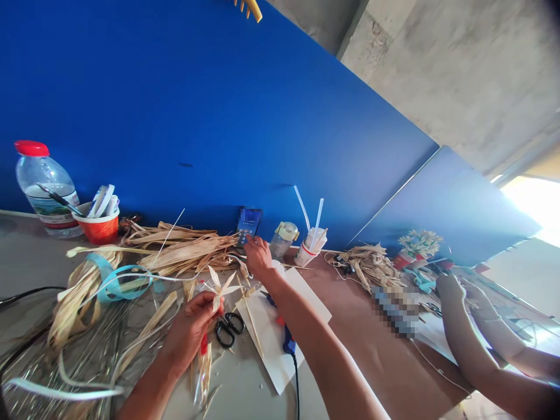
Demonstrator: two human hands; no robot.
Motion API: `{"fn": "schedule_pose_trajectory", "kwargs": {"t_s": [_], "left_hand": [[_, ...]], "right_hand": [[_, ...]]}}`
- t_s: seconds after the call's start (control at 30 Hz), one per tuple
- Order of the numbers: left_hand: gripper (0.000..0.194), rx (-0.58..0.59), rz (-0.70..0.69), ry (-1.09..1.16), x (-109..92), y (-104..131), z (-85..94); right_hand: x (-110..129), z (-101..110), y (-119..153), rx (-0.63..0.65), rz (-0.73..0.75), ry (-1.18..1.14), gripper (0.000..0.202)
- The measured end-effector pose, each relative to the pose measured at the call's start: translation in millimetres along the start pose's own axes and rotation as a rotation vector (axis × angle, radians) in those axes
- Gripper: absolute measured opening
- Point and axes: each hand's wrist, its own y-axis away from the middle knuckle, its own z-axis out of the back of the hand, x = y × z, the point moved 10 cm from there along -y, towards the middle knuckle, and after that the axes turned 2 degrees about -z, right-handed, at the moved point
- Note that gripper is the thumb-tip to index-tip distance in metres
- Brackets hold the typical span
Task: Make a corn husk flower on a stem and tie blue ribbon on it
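Pinched in my left hand (pixel 199 318) is a pale husk flower (pixel 217 287) with pointed petals spread outward. My right hand (pixel 258 255) reaches forward to a phone (pixel 248 224) that leans upright against the blue wall; its fingertips are at the lower part of the screen. Whether they touch it is hard to tell. Black-handled scissors (pixel 230 329) lie just right of my left hand. Under my right forearm rest a white sheet (pixel 280 356) and a blue tool (pixel 289 341) with a black cord.
Dried husks (pixel 184 248) line the wall, beside a red cup (pixel 101 228) and a water bottle (pixel 48 192). A lidded jar (pixel 284 238) and a cup with straws (pixel 306 254) stand behind my right hand. Another person's arms (pixel 464 326) are at the far right.
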Motion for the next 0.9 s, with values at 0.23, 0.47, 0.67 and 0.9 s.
{"fn": "schedule_pose_trajectory", "kwargs": {"t_s": [0.23,0.47,0.67,0.9], "left_hand": [[0.025,0.000,-0.022,0.002,3.0,-2.9,4.9],[0.024,0.000,-0.023,0.027,3.3,-4.0,4.7],[0.026,-0.018,0.007,0.029,-1.1,-0.3,-0.1],[0.023,-0.047,-0.030,0.101,3.5,-6.3,8.6]], "right_hand": [[-9.3,-3.9,10.4,0.029,-0.012,-0.012,0.026],[-8.4,-5.7,3.4,0.034,-0.036,-0.087,0.025],[-17.3,17.8,14.6,-0.047,-0.198,-0.209,0.027],[-4.2,49.5,71.5,-0.130,-0.393,-0.429,0.027]]}}
